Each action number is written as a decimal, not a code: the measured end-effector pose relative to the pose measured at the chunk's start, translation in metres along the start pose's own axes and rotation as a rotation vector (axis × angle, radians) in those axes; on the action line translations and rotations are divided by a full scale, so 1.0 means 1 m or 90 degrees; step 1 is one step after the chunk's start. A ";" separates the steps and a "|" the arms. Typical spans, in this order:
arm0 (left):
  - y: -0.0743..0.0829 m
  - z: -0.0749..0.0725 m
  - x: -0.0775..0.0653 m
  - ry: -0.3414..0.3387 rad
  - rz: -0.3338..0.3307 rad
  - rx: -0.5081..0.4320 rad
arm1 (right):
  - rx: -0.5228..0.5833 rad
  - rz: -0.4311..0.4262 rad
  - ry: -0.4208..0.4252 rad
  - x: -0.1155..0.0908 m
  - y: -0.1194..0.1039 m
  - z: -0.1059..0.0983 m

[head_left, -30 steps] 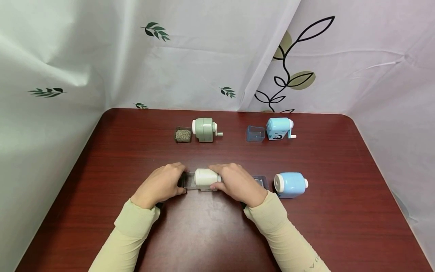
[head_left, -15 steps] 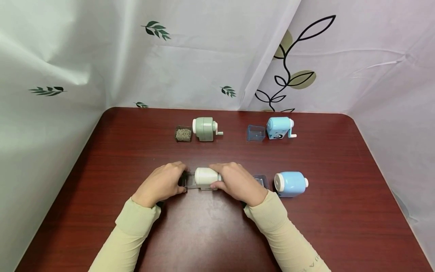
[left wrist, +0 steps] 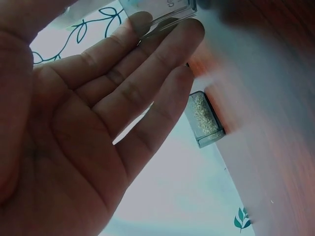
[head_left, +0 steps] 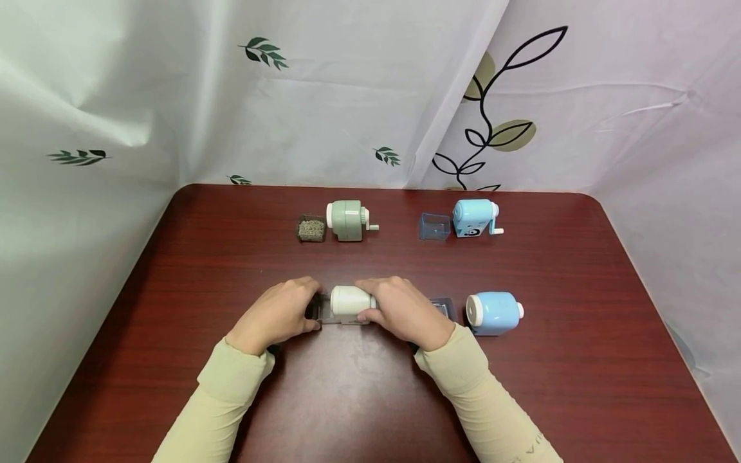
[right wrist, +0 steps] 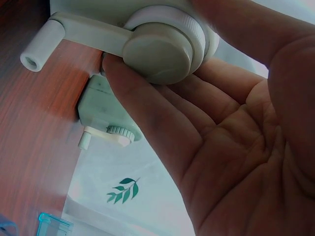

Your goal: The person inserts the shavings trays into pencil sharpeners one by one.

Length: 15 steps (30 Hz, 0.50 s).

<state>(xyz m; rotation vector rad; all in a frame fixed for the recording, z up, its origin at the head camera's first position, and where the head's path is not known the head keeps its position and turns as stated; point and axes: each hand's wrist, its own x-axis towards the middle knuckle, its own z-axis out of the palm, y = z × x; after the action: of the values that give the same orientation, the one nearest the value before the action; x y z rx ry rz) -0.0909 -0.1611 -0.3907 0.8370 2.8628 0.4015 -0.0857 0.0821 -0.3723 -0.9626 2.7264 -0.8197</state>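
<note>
- The right hand [head_left: 408,312] has its grip wrapped round the crank end of the cream sharpener [head_left: 350,301], thumb on the near side, fingers across the top and far side.
- The left hand [head_left: 280,312] pinches the clear drawer [head_left: 326,310], thumb and fingers parted by its width; the drawer juts from the cream sharpener toward that grip.
- Beside the right fingertips, the crank [right wrist: 93,34] sticks out.
- Just right of the right grip: a clear tray [head_left: 448,308], then a blue sharpener [head_left: 496,314].
- Beyond both grips: a tray of shavings [head_left: 311,229] beside a green sharpener [head_left: 347,222]; farther right, a blue see-through tray [head_left: 435,227] beside a light-blue sharpener [head_left: 473,218].
- Under everything: the reddish-brown desk [head_left: 359,399].
</note>
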 end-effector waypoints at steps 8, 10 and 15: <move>0.003 0.002 0.001 0.007 0.008 -0.005 | 0.010 0.008 -0.007 0.000 0.000 0.000; 0.004 0.002 0.002 0.007 0.008 -0.008 | 0.011 0.005 -0.005 0.000 -0.001 0.000; 0.005 0.003 0.003 0.009 0.009 -0.012 | 0.011 0.002 -0.003 -0.001 -0.001 -0.001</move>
<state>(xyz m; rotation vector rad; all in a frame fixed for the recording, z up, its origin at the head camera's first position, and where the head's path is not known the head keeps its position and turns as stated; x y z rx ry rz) -0.0901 -0.1543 -0.3924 0.8551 2.8629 0.4363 -0.0848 0.0822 -0.3710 -0.9544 2.7117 -0.8376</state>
